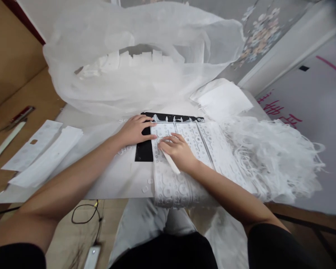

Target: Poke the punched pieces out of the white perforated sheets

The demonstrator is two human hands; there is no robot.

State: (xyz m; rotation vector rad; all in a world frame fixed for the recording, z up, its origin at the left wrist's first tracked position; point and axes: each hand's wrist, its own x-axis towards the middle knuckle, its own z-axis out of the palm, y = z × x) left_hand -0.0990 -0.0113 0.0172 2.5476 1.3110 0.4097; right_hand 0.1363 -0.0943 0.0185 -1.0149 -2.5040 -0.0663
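Note:
A white sheet point(173, 186) with rows of cut rings and curved shapes lies over a black board point(144, 151) and hangs past the table's front edge. My left hand point(134, 130) rests with fingers apart at the sheet's left edge, partly over the board. My right hand point(180, 151) is closed around a slim white stick point(171, 163), whose lower end points toward me. The stick's upper tip is hidden by my fingers, close to the sheet's left columns. Small pointed pieces of the sheet show against the board's far strip.
A large translucent bag point(145, 86) holding white pieces stands behind the board. Stringy white scraps point(277, 160) are heaped at the right, by a stack of white sheets point(225, 99). At the left lie printed strips point(35, 145), another white stick point(7, 144) and a red-handled tool point(21, 114).

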